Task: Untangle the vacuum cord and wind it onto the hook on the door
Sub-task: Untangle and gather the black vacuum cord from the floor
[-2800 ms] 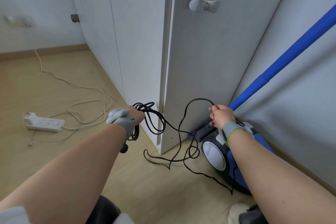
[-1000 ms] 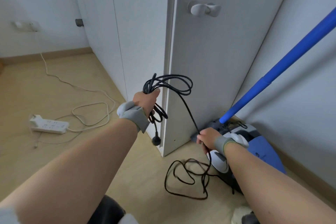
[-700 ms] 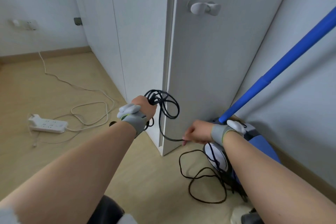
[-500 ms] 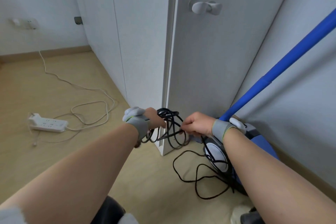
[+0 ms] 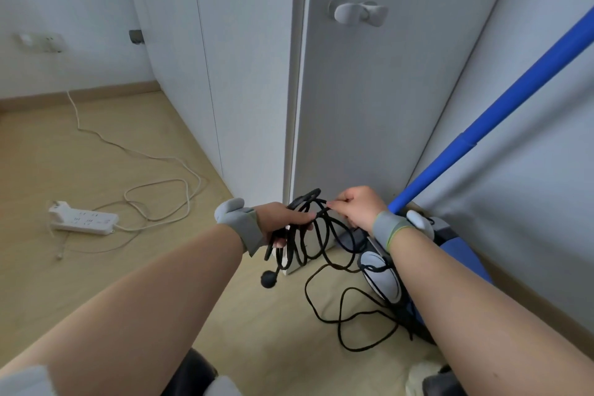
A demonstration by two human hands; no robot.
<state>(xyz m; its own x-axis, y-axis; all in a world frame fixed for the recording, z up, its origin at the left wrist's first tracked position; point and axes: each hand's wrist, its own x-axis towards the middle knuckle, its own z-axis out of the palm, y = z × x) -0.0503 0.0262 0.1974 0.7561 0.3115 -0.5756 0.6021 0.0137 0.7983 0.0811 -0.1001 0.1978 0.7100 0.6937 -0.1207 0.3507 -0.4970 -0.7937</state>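
Observation:
The black vacuum cord (image 5: 316,236) hangs in several loops from my left hand (image 5: 283,219), which grips the bundle low in front of the door edge. Its round black plug (image 5: 268,280) dangles below that hand. My right hand (image 5: 356,207) pinches a strand at the top of the loops, close to my left hand. Loose cord (image 5: 353,318) trails over the floor to the blue and white vacuum (image 5: 382,280). High on the grey door (image 5: 369,106) sits the white hook (image 5: 356,13), with nothing on it.
The vacuum's blue tube (image 5: 501,106) slants up to the right along the wall. A white power strip (image 5: 83,220) with its white cable (image 5: 160,190) lies on the wooden floor at left. White cabinet panels (image 5: 241,74) stand left of the door.
My right hand has come up from the floor and brought a strand to my left hand, adding loops to the bundle. My left hand dropped lower. Less cord lies loose on the floor.

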